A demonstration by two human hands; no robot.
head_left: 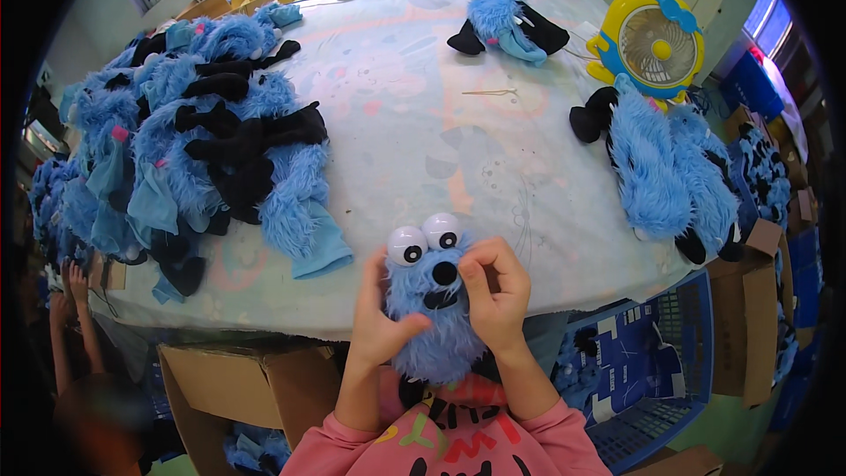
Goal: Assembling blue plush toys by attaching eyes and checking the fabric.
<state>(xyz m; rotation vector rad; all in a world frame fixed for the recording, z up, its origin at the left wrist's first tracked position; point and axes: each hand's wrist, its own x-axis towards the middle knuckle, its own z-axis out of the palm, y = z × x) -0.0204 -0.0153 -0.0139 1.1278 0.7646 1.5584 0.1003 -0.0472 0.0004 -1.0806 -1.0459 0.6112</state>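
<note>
A blue furry plush toy (434, 345) with two bulging white eyes, a round black nose (445, 273) and a dark mouth is held upright in front of my chest, at the table's near edge. My left hand (377, 316) wraps its left side, the thumb lying across the front. At the other side of the face, my right hand (499, 295) is closed, thumb and forefinger pinching the fur beside the nose. Whether a small thing is also in that pinch is hidden. The toy's dark lower parts hang against my pink top.
A big heap of blue plush skins (203, 123) covers the table's left. More plush pieces (661, 167) lie right, another (507, 22) at the back. A yellow fan (656, 44) stands back right. Below are cardboard boxes (229, 383) and a blue basket (701, 335). Another person's hands (75, 282) show far left.
</note>
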